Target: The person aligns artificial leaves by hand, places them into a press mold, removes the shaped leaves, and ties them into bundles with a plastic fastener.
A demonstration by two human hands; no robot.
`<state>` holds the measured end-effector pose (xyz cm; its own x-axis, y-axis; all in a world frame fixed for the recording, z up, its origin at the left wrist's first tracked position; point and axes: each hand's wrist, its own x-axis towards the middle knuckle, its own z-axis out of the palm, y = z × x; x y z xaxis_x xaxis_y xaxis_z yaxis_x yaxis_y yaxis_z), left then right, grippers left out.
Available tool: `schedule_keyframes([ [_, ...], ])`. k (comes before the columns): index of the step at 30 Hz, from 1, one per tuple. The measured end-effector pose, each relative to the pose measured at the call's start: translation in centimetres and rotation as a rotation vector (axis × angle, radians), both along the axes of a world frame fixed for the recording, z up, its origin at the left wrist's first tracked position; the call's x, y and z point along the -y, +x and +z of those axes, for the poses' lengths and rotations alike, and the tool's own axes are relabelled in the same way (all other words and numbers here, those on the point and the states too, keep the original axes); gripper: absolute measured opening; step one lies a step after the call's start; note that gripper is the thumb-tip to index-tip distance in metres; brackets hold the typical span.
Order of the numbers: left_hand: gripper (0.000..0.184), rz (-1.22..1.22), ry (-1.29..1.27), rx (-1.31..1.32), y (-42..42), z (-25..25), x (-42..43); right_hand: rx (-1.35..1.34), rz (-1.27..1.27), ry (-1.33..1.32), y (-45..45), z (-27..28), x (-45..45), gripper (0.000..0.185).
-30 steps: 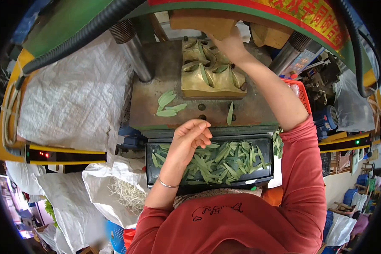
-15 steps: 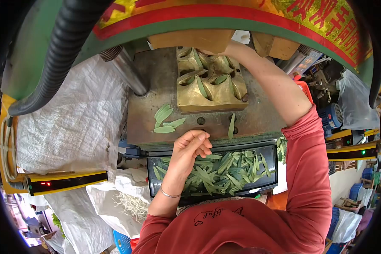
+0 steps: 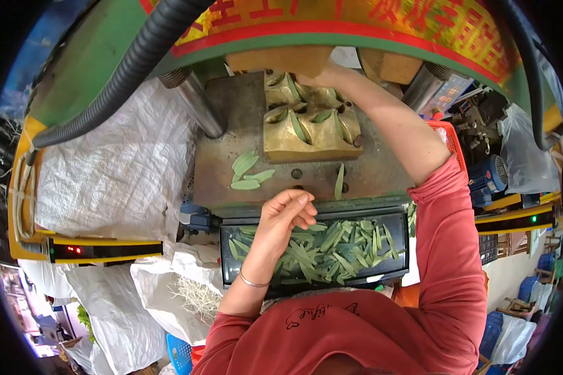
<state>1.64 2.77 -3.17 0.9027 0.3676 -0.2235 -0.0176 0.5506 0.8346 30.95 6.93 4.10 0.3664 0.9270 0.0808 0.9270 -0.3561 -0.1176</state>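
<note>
My left hand (image 3: 288, 211) hovers over the near edge of the metal plate, above a black tray (image 3: 224, 265) of loose green leaf-shaped pieces (image 3: 331, 250). Its fingers curl in against the thumb; whatever they may hold is hidden. My right hand (image 3: 319, 77) reaches to the far side of a brass mould (image 3: 313, 147), beneath a brown upper block (image 3: 278, 60) that hides its fingers. Narrow green leaves (image 3: 299, 127) lie in the mould's curved hollows. Several leaf pieces (image 3: 245, 164) rest on the plate left of the mould, and a single leaf (image 3: 339, 182) lies in front of it.
Steel posts (image 3: 197, 106) flank the mould under the green press frame (image 3: 356, 39). A black corrugated hose (image 3: 116, 87) hangs at left. White woven sacking (image 3: 112, 169) covers the left side; yellow-edged sensor bars (image 3: 106, 249) stand at both sides. A red basket (image 3: 455, 150) is at right.
The head view has shifted slightly. My right hand has moved a little to the left behind the upper block. My left hand keeps nearly the same pose.
</note>
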Motion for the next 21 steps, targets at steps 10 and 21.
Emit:
schedule_keyframes([
  [10, 0.021, 0.057, 0.050, -0.116, -0.9, -1.9, 2.5, 0.105, 0.127, 0.624, -13.1, -5.4, 18.5, 0.017],
  [21, 0.028, 0.020, -0.021, 0.056, 1.3, -3.4, 4.7, -0.045, 0.219, 0.776, -18.2, -10.6, 20.7, 0.022],
])
